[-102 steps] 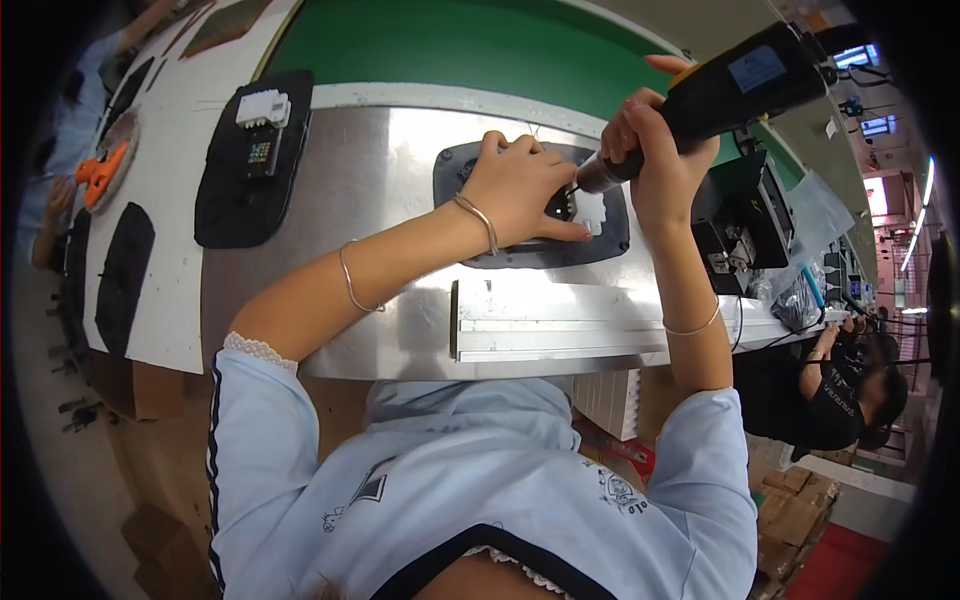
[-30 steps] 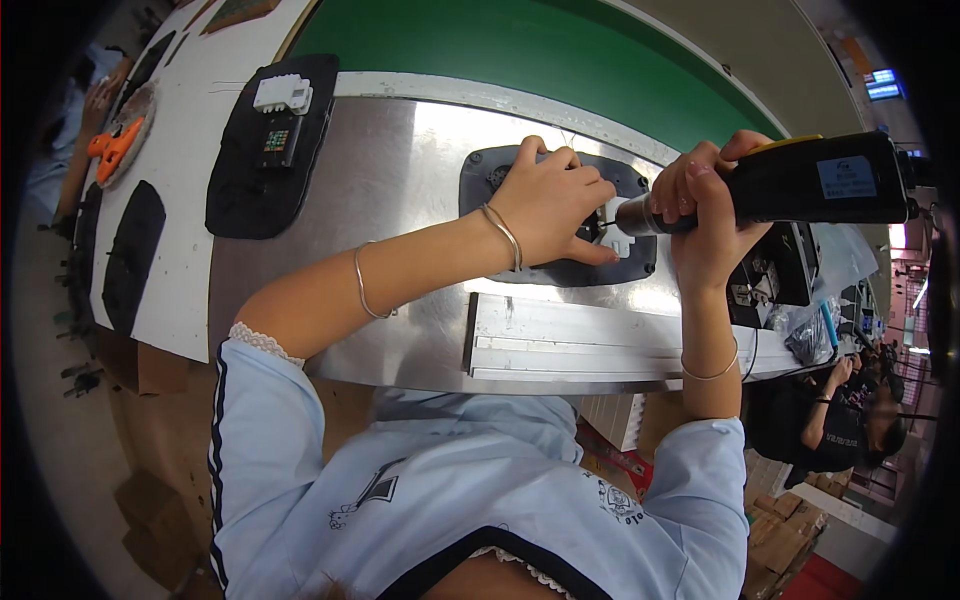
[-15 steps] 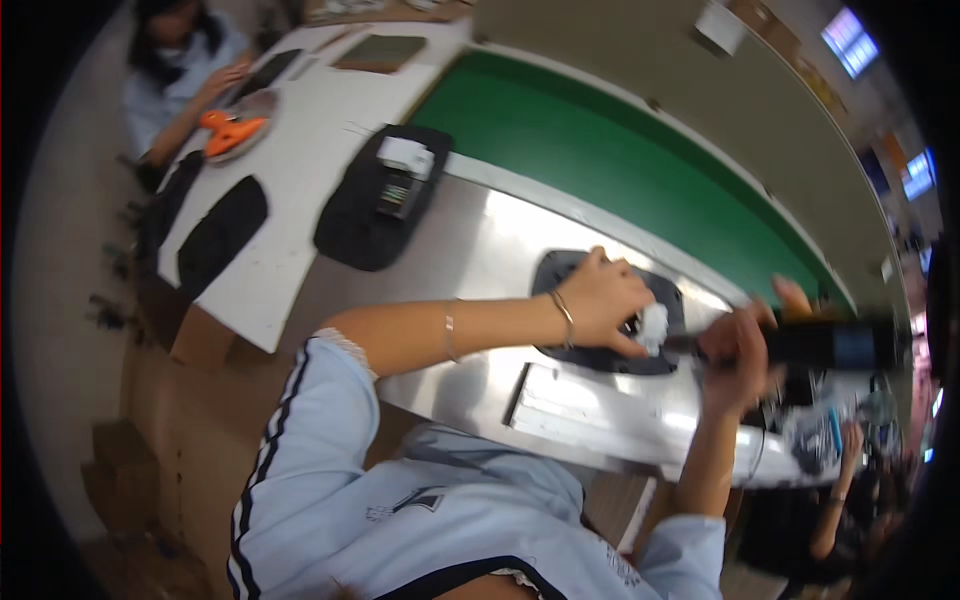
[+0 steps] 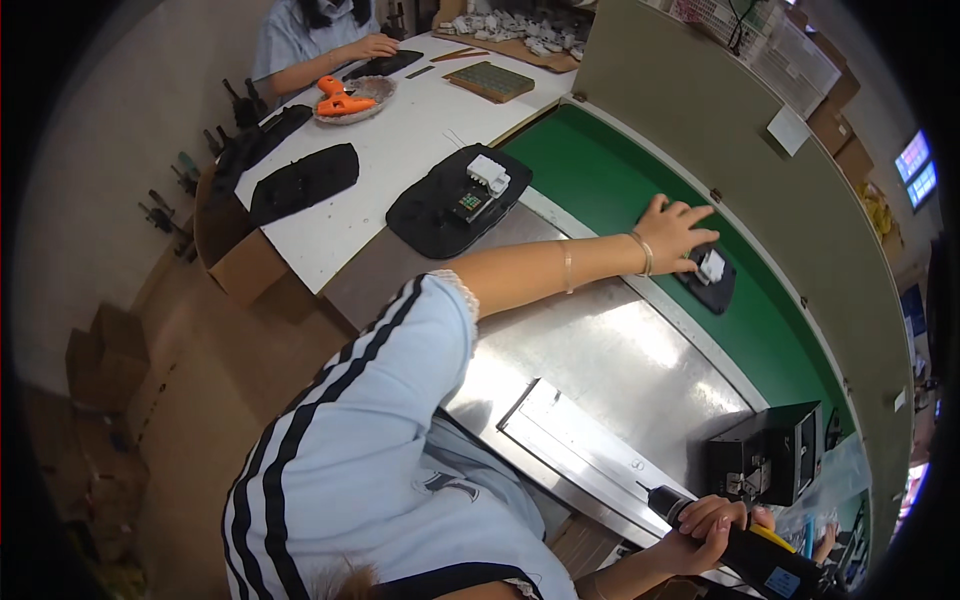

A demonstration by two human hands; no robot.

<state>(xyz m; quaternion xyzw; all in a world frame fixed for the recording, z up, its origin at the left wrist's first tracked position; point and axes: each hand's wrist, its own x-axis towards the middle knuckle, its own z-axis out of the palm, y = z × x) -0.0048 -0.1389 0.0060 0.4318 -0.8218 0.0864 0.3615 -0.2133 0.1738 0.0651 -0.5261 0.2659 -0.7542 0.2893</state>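
Note:
My left hand (image 4: 674, 238) reaches over the green belt (image 4: 590, 160) with its fingers spread. Just beyond its fingertips lies a black panel (image 4: 716, 293) carrying a small white plastic part (image 4: 712, 266); whether the fingers touch the panel I cannot tell. At the lower right, my right hand (image 4: 704, 526) is wrapped round a black electric screwdriver (image 4: 752, 556), whose thin bit points left over the metal bench (image 4: 600, 350). A second black panel (image 4: 425, 212) rests to the left, bearing a white part (image 4: 488, 174) and a small dark module (image 4: 470, 204).
A white table (image 4: 320, 245) at the left holds more black panels (image 4: 305, 183) and a dish with an orange tool (image 4: 343, 100). Another person's hand (image 4: 376, 46) works at its far side. A black box (image 4: 765, 455) stands on the bench's right end. A partition (image 4: 690, 110) borders the belt.
The panel that was under my left hand on the metal bench is now on the green belt. My right hand has drawn the screwdriver away from it, toward the lower right.

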